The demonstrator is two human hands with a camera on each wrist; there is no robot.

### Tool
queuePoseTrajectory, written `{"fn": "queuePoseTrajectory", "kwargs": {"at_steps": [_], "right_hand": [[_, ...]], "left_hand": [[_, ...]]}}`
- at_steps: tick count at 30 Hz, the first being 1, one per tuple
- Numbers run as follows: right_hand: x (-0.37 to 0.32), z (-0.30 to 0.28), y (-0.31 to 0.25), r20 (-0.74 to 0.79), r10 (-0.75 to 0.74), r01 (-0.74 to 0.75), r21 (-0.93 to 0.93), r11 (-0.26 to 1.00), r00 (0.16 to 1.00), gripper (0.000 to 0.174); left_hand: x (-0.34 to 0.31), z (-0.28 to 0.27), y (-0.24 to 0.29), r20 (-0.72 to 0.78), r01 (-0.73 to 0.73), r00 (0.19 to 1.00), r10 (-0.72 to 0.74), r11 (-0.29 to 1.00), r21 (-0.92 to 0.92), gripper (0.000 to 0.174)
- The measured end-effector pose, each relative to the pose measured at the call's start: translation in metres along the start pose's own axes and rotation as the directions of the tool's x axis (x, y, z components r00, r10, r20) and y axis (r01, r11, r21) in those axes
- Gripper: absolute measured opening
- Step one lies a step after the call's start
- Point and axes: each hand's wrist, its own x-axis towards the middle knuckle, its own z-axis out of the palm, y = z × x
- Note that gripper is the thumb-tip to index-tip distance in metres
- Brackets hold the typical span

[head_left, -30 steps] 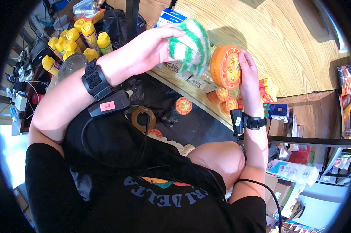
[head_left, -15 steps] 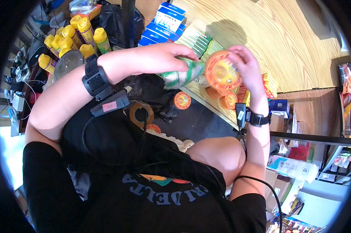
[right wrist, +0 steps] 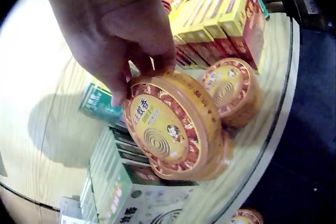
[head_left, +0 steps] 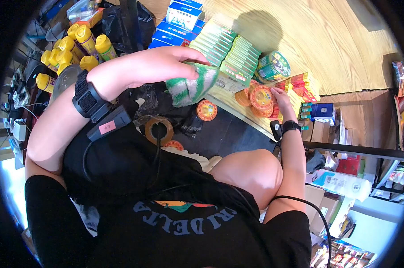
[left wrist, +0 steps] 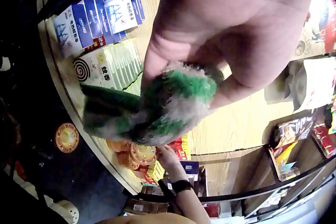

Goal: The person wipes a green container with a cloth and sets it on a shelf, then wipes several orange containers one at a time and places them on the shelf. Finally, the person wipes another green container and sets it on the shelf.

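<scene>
A green-and-white fluffy cloth (head_left: pixel 193 85) is gripped by my left hand (head_left: pixel 174 64); in the left wrist view the cloth (left wrist: pixel 178 100) bunches under the palm and fingers. My right hand (head_left: pixel 283 102) holds a round orange tin (head_left: pixel 262 97) by its edge. Seen from the right wrist, thumb and fingers pinch the rim of this tin (right wrist: pixel 165 127), which is tilted over another orange tin (right wrist: pixel 223 155). Whether these two touch is unclear. More orange tins (right wrist: pixel 231 92) stand right beside them at the shelf edge.
Green boxes (head_left: pixel 237 62), blue boxes (head_left: pixel 177 31) and a green round tin (head_left: pixel 273 67) stand on the wooden surface (head_left: pixel 318 44). Yellow and red boxes (head_left: pixel 302 87) are at the right. Yellow-capped cans (head_left: pixel 83 38) stand far left. One orange tin (head_left: pixel 207 110) lies lower down, near a tape roll (head_left: pixel 159 130).
My right hand has lowered the orange tin toward the other orange tins. My left hand has moved down and to the left with the cloth, uncovering the green and blue boxes.
</scene>
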Motion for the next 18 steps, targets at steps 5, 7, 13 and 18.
{"fn": "queuePoseTrajectory", "kwargs": {"at_steps": [5, 7, 13, 18], "right_hand": [[0.021, 0.012, 0.033, -0.055, 0.026, -0.002, 0.389, 0.921, 0.998, 0.04], [0.026, 0.017, 0.037, -0.075, 0.006, 0.031, 0.483, 0.875, 0.997, 0.054], [0.023, 0.031, 0.042, -0.283, -0.094, -0.064, -0.499, 0.864, 0.954, 0.067], [0.013, 0.046, 0.041, -0.139, 0.267, -0.285, -0.13, 0.95, 0.954, 0.06]], "left_hand": [[0.0, -0.002, 0.001, 0.018, 0.017, 1.0, -0.016, 0.999, -0.047, 0.04], [-0.001, -0.002, 0.0, 0.009, 0.019, 1.0, -0.019, 0.999, -0.048, 0.039], [-0.003, -0.005, -0.006, -0.012, 0.035, 0.999, -0.036, 0.998, -0.055, 0.041], [-0.005, -0.011, -0.014, -0.016, 0.042, 0.999, -0.043, 0.997, -0.065, 0.042]]}}
